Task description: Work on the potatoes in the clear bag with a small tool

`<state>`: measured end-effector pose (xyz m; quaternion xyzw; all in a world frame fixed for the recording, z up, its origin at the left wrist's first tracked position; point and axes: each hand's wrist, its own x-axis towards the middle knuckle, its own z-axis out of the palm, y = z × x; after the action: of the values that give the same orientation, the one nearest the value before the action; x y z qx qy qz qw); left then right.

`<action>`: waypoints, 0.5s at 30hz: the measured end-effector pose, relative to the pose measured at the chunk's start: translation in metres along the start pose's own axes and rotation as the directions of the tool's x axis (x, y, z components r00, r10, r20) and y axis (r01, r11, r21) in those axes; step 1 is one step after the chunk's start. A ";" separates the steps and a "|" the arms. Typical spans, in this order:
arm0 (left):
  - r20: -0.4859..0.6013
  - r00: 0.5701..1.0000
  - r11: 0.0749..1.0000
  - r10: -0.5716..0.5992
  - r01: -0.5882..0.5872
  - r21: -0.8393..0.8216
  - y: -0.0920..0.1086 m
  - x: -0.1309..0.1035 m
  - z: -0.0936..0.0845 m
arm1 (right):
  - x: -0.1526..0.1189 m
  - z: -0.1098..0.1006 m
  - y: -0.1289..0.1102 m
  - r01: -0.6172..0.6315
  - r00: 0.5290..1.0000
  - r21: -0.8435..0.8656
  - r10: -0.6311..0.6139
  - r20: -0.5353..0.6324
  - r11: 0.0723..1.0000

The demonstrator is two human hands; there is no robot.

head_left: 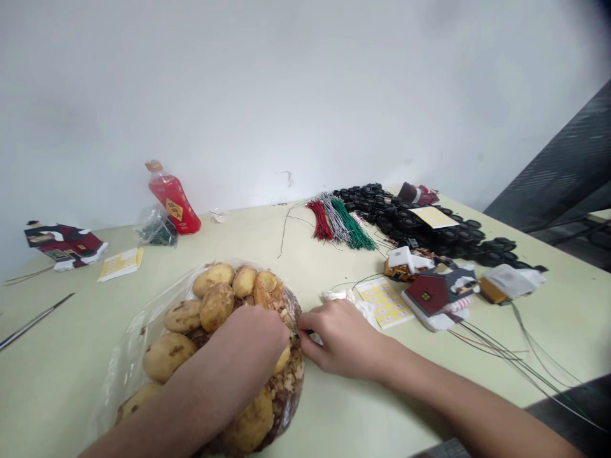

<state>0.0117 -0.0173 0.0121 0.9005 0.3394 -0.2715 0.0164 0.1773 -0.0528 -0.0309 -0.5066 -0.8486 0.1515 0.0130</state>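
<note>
Several potatoes (216, 306) lie on a plastic bag (125, 356) with brown and pale crumbly bits around them. My left hand (260, 337) reaches over the potatoes, its fingers curled down out of sight at the bag's right side. Just right of the bag is my right hand (337, 337), thumb and index finger pinched together at the bag's edge. Something small and dark shows between those fingers, too small to name. White crumpled tissue (356, 304) lies behind my right hand, beside a yellow label sheet (386, 303).
Small model houses (432, 294) with trailing wires stand on the right. Behind them are black round parts (405, 222) and red, grey and green wire bundles (340, 222). A red bottle (175, 202), another model house (64, 243), labels (120, 264) and a metal tool (35, 321) are left.
</note>
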 end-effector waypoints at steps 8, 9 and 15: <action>-0.010 0.999 0.999 -0.049 0.048 -0.013 0.000 -0.002 0.008 | 0.001 0.005 -0.001 0.051 0.999 -0.031 -0.051 0.005 0.998; -0.025 0.998 0.999 -0.052 0.051 -0.018 0.000 -0.003 0.009 | 0.001 0.005 -0.002 0.037 0.999 -0.042 -0.037 0.003 0.998; -0.028 0.999 0.999 -0.040 0.040 0.008 0.000 -0.005 0.004 | 0.001 0.005 -0.003 0.104 0.995 -0.035 -0.103 0.018 0.994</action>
<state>0.0071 -0.0213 0.0111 0.8972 0.3564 -0.2609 0.0025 0.1733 -0.0546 -0.0352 -0.4610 -0.8764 0.1397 0.0048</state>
